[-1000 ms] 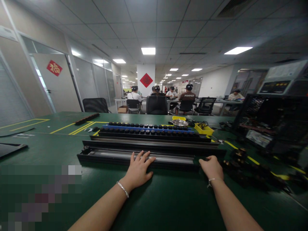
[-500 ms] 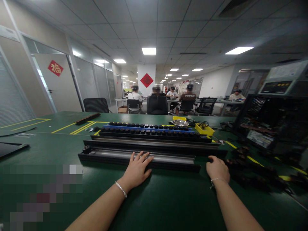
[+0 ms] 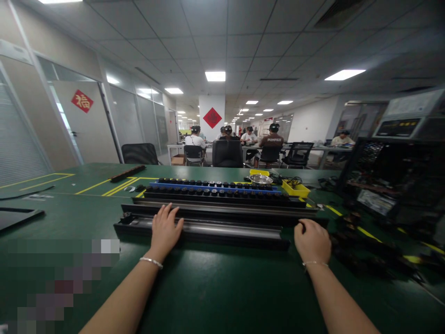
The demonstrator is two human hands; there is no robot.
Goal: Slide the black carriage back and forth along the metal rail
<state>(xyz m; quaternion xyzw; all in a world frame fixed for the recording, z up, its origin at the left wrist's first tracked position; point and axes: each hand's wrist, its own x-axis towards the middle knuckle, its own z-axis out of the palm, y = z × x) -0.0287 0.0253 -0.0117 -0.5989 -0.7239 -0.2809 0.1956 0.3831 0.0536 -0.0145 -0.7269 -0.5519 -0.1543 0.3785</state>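
My left hand (image 3: 166,233) is open, palm down with fingers stretched, over the left half of a long black channel rail (image 3: 229,231). Whether its fingertips touch the rail is unclear. A small black block (image 3: 127,217) sits in that rail's left end. Just past the rail's right end, my right hand (image 3: 313,242) is closed, fingers curled; anything inside it is hidden. Directly behind lies a second long black rail (image 3: 243,210). Farther back, rows of small black parts stand along a blue strip (image 3: 250,189).
A yellow bin (image 3: 295,190) and a shiny metal dish (image 3: 260,179) stand at the back. Dark loose parts (image 3: 351,222) and an open-frame machine (image 3: 378,171) occupy the right. A dark brown bar (image 3: 127,173) lies back left. People sit at a far table.
My left hand has moved left and slightly forward along the front rail. My right hand has shifted slightly up and left, still curled.
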